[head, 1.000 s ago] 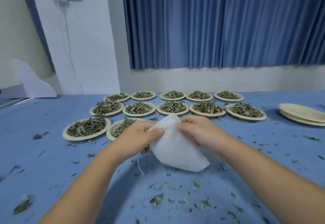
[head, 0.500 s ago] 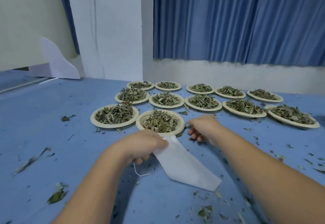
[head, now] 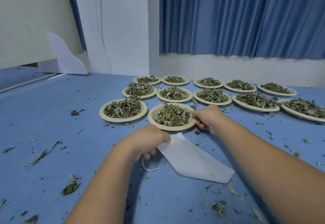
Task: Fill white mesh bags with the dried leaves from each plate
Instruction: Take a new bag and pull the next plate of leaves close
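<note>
The right hand has let go of the flat white mesh bag and now grips the rim of the nearest round paper plate of dried green leaves. The left hand still holds the bag's top on the blue table. Pouring looks next.

- Left of left hand: open table, scattered leaf scraps only.
- Beyond right hand: close-packed, leaf-filled plates.
- Between the hands: white mesh bag.

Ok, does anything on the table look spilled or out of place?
Yes. Loose leaf bits lie scattered across the table, outside the plates, many near the bag. The bag's drawstring trails loose below the left hand.
</note>
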`<state>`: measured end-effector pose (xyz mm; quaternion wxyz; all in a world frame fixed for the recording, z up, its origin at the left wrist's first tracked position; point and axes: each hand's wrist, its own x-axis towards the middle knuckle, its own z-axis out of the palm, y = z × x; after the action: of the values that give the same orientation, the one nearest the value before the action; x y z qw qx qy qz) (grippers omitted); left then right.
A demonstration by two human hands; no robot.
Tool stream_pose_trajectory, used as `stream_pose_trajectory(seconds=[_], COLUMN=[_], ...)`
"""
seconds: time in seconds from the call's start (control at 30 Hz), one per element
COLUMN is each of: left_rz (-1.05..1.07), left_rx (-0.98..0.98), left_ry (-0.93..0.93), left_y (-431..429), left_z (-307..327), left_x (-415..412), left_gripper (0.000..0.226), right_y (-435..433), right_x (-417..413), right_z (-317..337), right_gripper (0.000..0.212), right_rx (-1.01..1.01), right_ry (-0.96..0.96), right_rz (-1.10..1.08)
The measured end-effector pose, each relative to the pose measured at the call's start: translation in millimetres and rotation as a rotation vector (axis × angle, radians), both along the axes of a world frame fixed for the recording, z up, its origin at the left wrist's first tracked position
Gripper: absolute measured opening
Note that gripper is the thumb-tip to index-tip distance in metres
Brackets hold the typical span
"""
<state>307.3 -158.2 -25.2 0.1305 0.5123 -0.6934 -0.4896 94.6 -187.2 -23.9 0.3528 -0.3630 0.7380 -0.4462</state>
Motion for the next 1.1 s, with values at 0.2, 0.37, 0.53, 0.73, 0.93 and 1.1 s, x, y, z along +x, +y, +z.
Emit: stream_pose_trajectory(seconds=[0.2, 0.37, 0.53, 0.73, 0.93, 1.1], left_rz=[0.096, 0.198, 0.391, 0.468, 0.527, 0.491], left_rx=[-0.051, -0.075, -0.223, -0.537, -0.761, -1.042], left_ry=[0.016, 0.057, 0.194, 0.25, 0.319, 0.205], left_y=[4.7, 6.8, 8.9, 23.1, 31.2, 35.8], left_z=[-3.2, -3.3, -4.1, -0.5, 30.1, 37.4], left_x=[-3.2, -9.1, -17.5, -39.2, -66.2, -106.4], left_gripper=[0.027, 0.03, 0.027, 0.013, 0.028, 0.03], right_y=[27.6, 67.1, 116.2, 166.8, 192.2, 194.8], right_x=[-34.0, -83.5, -129.4, -162.7, -171.4, -167.8], right_z=[15.4, 26.7, 20.3, 5.6, 1.9, 3.8], right_gripper=[0.012, 0.006, 0.012, 0.005, 0.014, 0.015], right_rx=[-0.077, -0.129, -0.047, 0.027, 0.121, 0.153], right_ry=[-0.053, -0.034, 0.018, 0.033, 0.028, 0.025], right_rz=[-0.035, -0.055, -0.02, 0.11, 0.244, 0.286])
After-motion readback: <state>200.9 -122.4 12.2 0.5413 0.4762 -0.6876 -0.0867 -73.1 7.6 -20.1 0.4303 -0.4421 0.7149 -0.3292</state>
